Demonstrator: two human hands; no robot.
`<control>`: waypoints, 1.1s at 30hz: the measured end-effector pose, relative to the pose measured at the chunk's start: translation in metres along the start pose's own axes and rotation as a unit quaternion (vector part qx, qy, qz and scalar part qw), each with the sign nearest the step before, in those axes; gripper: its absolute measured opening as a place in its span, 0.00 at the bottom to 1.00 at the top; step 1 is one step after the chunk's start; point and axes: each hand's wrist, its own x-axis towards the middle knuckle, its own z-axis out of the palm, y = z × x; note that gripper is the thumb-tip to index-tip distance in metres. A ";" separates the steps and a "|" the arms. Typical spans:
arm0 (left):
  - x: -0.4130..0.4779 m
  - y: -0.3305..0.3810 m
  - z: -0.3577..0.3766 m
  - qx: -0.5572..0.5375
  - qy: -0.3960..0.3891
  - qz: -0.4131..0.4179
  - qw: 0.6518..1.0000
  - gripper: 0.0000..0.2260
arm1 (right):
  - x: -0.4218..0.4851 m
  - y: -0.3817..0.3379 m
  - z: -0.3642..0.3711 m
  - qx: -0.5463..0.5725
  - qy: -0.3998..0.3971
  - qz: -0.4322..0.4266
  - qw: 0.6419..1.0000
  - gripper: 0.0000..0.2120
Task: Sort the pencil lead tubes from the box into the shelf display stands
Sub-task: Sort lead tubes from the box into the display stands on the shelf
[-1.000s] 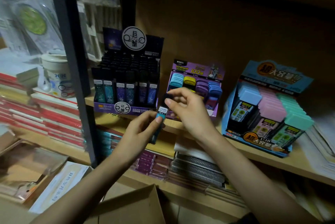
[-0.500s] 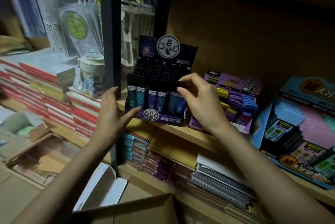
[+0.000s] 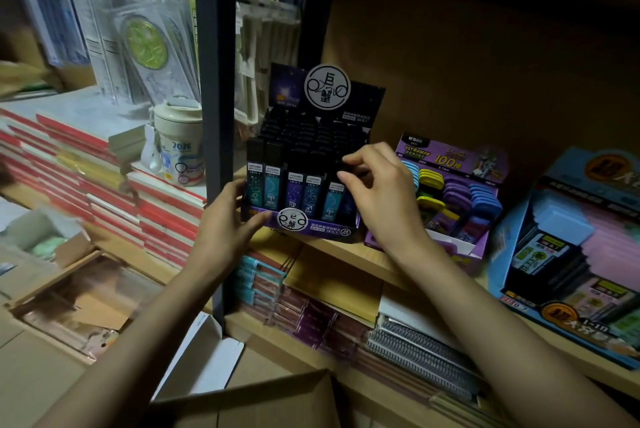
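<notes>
A dark display stand [image 3: 311, 230] full of black-capped pencil lead tubes sits on the wooden shelf [image 3: 346, 254]. My left hand [image 3: 225, 230] grips the stand's front left corner, thumb on the front lip and fingers on the side. My right hand [image 3: 381, 192] pinches the black cap of a dark blue lead tube [image 3: 347, 208] standing in the front row's right end slot. An open cardboard box [image 3: 263, 400] lies below my arms; its inside is hidden.
A purple stand [image 3: 450, 157] and a blue stand [image 3: 568, 185] with lead cases sit to the right. A black shelf post [image 3: 213, 81] rises just left of the dark stand. A cream cup [image 3: 178, 147] and red notebook stacks [image 3: 104, 185] lie left.
My right hand carried the tube from both hands up into the stand's front right slot. My left hand let go of it and took hold of the stand's corner. The view shifted left.
</notes>
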 end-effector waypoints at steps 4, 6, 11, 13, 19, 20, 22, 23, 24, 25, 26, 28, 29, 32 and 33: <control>0.000 -0.001 -0.002 0.009 -0.003 0.007 1.000 0.26 | 0.004 -0.002 -0.002 -0.048 -0.022 -0.003 0.999 0.11; 0.001 -0.001 -0.005 0.005 -0.012 0.005 1.000 0.26 | -0.004 -0.004 -0.007 -0.033 -0.020 0.007 0.999 0.14; -0.003 -0.002 -0.007 -0.032 -0.005 -0.023 0.999 0.26 | -0.057 -0.002 -0.007 0.075 0.014 0.148 0.986 0.21; -0.006 -0.001 -0.005 -0.042 -0.007 -0.034 0.999 0.26 | -0.071 -0.002 0.002 0.130 -0.030 0.222 0.966 0.26; -0.012 0.003 -0.001 -0.038 -0.018 -0.034 0.999 0.27 | -0.066 -0.004 0.029 0.207 -0.047 0.319 0.924 0.31; -0.011 0.002 -0.002 -0.039 -0.017 -0.035 0.998 0.26 | -0.066 -0.006 0.032 0.211 -0.043 0.331 0.919 0.31; -0.007 0.000 -0.005 -0.036 -0.018 -0.035 0.999 0.24 | -0.067 -0.009 0.037 0.228 -0.029 0.346 0.910 0.31; -0.005 -0.002 -0.007 -0.035 -0.021 -0.036 0.999 0.23 | -0.069 -0.011 0.039 0.236 -0.026 0.350 0.906 0.31; -0.002 -0.004 -0.009 -0.035 -0.027 -0.036 0.998 0.22 | -0.071 -0.012 0.040 0.237 -0.026 0.351 0.905 0.31; -0.001 -0.005 -0.010 -0.036 -0.034 -0.036 0.998 0.22 | -0.074 -0.013 0.042 0.234 -0.028 0.349 0.907 0.31; 0.001 -0.006 -0.011 -0.036 -0.043 -0.035 0.998 0.22 | -0.077 -0.015 0.043 0.231 -0.029 0.346 0.909 0.31; 0.006 -0.007 -0.013 -0.036 -0.058 -0.027 0.997 0.23 | -0.083 -0.018 0.042 0.232 -0.031 0.346 0.909 0.31; 0.009 -0.008 -0.016 -0.033 -0.067 -0.020 0.997 0.23 | -0.085 -0.019 0.041 0.234 -0.033 0.347 0.908 0.32; 0.020 -0.011 -0.027 -0.031 -0.118 -0.008 0.993 0.21 | -0.081 -0.017 0.030 0.255 -0.044 0.356 0.898 0.33; 0.022 -0.010 -0.030 -0.041 -0.131 -0.003 0.991 0.21 | -0.076 -0.017 0.026 0.261 -0.047 0.354 0.897 0.33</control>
